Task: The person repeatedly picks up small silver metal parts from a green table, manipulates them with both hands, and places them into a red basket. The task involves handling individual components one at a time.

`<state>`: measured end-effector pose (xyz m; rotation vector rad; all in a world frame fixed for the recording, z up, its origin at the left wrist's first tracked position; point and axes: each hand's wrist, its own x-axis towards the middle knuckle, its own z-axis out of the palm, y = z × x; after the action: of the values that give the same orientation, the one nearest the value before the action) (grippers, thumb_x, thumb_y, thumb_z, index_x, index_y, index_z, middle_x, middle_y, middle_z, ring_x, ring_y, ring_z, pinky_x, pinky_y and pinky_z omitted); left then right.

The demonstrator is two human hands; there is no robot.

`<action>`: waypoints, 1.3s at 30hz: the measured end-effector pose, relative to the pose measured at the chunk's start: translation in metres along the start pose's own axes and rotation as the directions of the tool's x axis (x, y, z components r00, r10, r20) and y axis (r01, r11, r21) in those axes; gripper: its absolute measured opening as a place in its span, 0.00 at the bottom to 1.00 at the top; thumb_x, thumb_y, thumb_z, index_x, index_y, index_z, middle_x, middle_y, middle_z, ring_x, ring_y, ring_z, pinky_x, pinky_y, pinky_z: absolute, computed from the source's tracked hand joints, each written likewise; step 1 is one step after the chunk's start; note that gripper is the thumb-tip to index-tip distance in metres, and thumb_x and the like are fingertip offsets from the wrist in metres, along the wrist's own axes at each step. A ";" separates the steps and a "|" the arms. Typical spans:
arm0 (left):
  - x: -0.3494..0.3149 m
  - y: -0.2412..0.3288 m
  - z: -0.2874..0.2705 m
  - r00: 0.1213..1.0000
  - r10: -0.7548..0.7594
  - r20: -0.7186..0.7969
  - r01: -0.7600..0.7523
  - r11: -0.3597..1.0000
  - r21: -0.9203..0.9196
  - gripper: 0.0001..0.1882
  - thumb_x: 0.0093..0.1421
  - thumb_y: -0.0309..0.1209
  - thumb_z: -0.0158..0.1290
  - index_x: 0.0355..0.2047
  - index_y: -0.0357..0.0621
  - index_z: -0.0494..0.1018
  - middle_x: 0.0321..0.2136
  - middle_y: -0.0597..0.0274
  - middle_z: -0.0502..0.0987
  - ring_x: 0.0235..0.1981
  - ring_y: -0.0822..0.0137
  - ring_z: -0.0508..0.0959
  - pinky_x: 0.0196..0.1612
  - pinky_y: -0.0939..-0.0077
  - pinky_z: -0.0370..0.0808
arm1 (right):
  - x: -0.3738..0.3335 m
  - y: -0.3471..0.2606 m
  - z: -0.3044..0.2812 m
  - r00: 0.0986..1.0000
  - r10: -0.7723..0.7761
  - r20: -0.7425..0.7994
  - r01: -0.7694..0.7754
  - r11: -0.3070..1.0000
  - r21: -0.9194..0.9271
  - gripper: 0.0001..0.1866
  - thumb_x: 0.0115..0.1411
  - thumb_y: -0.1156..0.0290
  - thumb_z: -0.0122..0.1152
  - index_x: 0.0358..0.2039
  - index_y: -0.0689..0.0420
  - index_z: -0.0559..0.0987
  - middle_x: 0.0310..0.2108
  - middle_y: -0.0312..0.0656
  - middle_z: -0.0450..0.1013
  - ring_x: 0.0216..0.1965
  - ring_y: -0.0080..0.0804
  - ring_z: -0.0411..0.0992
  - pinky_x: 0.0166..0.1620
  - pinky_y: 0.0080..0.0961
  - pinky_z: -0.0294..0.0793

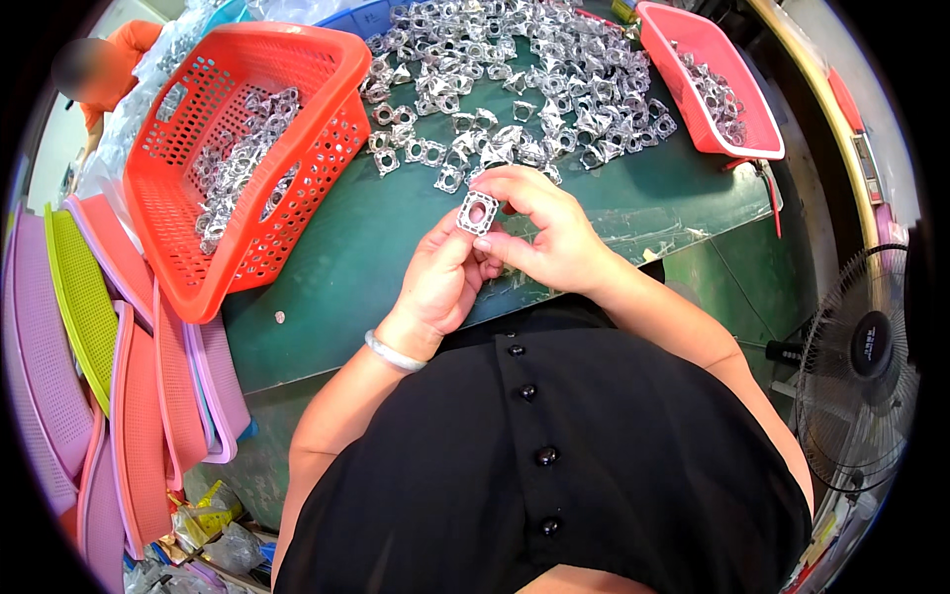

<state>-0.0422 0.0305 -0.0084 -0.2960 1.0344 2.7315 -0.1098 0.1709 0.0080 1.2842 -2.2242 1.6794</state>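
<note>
Between my two hands is a small silvery metal frame (pixel 477 213), squarish with a large round hole in its middle. My left hand (pixel 442 275) is closed on its lower left side, the thumb laid against it. From the right, my right hand (pixel 547 230) pinches the same piece at its edge, index finger on top and thumb below. Just beyond my fingers, a wide heap of similar metal frames (pixel 524 111) covers the far part of the green table (pixel 327 327). Parts of the left fingers are hidden behind the piece.
A red perforated basket (pixel 341 119) with more metal frames stands tilted at the left. A pink basket (pixel 760 144) holding several sits at the far right. Stacked colourful baskets (pixel 139 416) lean at the table's left edge. A black fan (pixel 861 356) stands right; another person's orange sleeve (pixel 124 59) shows far left.
</note>
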 end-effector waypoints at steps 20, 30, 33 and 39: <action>-0.006 0.015 -0.009 0.989 -0.032 0.144 0.022 0.997 0.072 0.17 0.62 0.34 0.46 0.47 0.36 0.67 0.33 0.63 0.75 0.30 0.76 0.73 0.35 0.81 0.70 | -0.002 0.002 -0.013 0.984 0.021 0.178 -0.038 0.995 0.093 0.23 0.47 0.80 0.61 0.46 0.61 0.71 0.45 0.45 0.68 0.44 0.34 0.69 0.41 0.25 0.71; -0.006 0.014 -0.009 0.987 0.002 0.161 -0.016 0.996 0.083 0.17 0.62 0.31 0.46 0.50 0.38 0.66 0.40 0.58 0.75 0.38 0.72 0.75 0.40 0.78 0.73 | -0.003 0.003 -0.011 0.985 0.005 0.170 -0.016 0.998 0.065 0.23 0.47 0.80 0.60 0.47 0.59 0.72 0.48 0.46 0.66 0.45 0.34 0.68 0.45 0.26 0.69; -0.005 0.013 -0.008 0.987 0.048 0.155 -0.064 0.993 0.099 0.18 0.61 0.29 0.47 0.51 0.38 0.64 0.41 0.57 0.74 0.42 0.69 0.75 0.43 0.76 0.74 | -0.004 0.003 -0.011 0.986 0.016 0.166 -0.032 0.995 0.093 0.24 0.47 0.81 0.60 0.48 0.58 0.72 0.49 0.46 0.65 0.45 0.34 0.68 0.45 0.26 0.70; -0.006 0.014 -0.008 0.987 0.109 0.121 -0.121 0.988 0.097 0.18 0.60 0.26 0.48 0.51 0.39 0.63 0.41 0.58 0.74 0.43 0.68 0.75 0.43 0.77 0.74 | -0.006 0.004 -0.011 0.986 0.035 0.163 -0.053 0.993 0.106 0.23 0.47 0.81 0.60 0.48 0.58 0.72 0.49 0.45 0.65 0.44 0.32 0.69 0.43 0.24 0.70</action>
<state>-0.0393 0.0146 -0.0041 -0.0622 1.1909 2.7447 -0.1126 0.1840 0.0064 1.4549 -2.2918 1.7980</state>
